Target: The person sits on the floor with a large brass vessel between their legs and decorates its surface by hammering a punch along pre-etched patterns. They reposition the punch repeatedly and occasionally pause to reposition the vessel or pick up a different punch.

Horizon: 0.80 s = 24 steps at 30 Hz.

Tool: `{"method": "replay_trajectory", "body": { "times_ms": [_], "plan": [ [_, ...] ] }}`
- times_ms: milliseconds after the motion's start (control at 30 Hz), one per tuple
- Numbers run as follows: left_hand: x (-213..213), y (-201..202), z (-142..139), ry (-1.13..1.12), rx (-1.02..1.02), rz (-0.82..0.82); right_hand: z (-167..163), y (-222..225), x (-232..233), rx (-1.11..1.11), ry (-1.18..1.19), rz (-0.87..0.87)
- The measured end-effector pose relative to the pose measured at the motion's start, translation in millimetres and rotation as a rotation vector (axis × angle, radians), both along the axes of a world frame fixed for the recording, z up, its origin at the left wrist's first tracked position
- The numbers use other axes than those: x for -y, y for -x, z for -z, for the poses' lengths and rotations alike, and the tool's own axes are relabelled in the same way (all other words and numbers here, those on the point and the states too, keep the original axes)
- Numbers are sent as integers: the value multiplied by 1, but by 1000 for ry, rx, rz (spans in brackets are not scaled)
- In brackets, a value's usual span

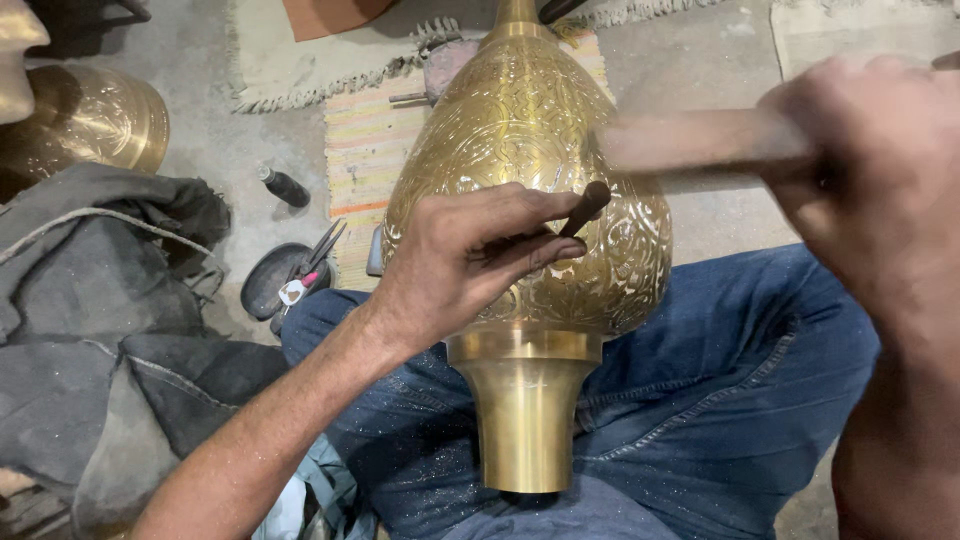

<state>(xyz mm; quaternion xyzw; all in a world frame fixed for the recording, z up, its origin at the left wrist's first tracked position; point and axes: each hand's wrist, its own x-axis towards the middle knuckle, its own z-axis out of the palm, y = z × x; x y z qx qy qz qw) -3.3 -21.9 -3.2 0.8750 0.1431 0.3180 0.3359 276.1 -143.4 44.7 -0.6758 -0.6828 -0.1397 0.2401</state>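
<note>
A large engraved brass vase (520, 150) lies across my lap, its plain neck (525, 420) pointing toward me. My left hand (465, 260) rests on the vase's belly and pinches a short dark chisel (585, 207), whose tip touches the engraved surface. My right hand (870, 170) is raised at the upper right, gripping a wooden-handled hammer (690, 150) that is blurred by motion just above the chisel's head.
Another brass vessel (95, 120) stands at the far left. A pile of dark cloth (90, 300) lies beside my left knee. A dark tray with pliers (290, 275) and a small black bottle (285, 187) sit on the floor near a striped mat (365, 150).
</note>
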Motion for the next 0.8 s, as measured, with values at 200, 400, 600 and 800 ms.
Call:
{"method": "replay_trajectory", "body": {
  "times_ms": [200, 400, 600, 800],
  "plan": [
    [-2, -1, -3, 17, 17, 33, -12, 25, 3, -544, 71, -19],
    [-2, 0, -7, 10, -4, 20, -15, 34, 7, -443, 272, 217],
    [-7, -3, -6, 18, 1, 61, -5, 27, 8, -309, 65, -8],
    [-9, -3, -2, 14, -28, 79, -4, 33, 13, 212, 118, 84]
  ]
}}
